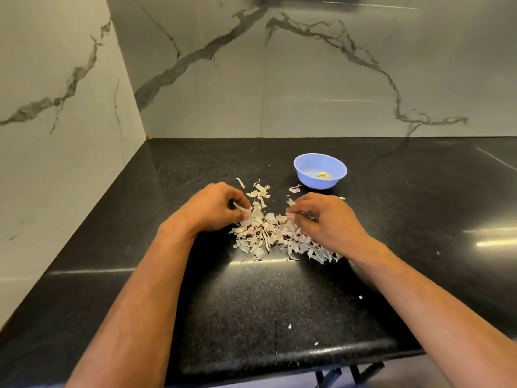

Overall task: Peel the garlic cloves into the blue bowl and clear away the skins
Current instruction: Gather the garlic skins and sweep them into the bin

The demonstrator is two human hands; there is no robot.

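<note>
Skins (275,236) are lying in a heap stretching left to right across the bench (279,303), left hand (215,208) and right hand (326,219) fingers pinching flakes, blue bowl (320,170) sitting upright just behind.

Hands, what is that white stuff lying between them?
In the head view, a pile of garlic skins lies on the counter between the left hand and right hand.

Black speckled countertop (279,298), grey-veined marble wall (279,79), dark frame below counter edge (349,373)
</note>
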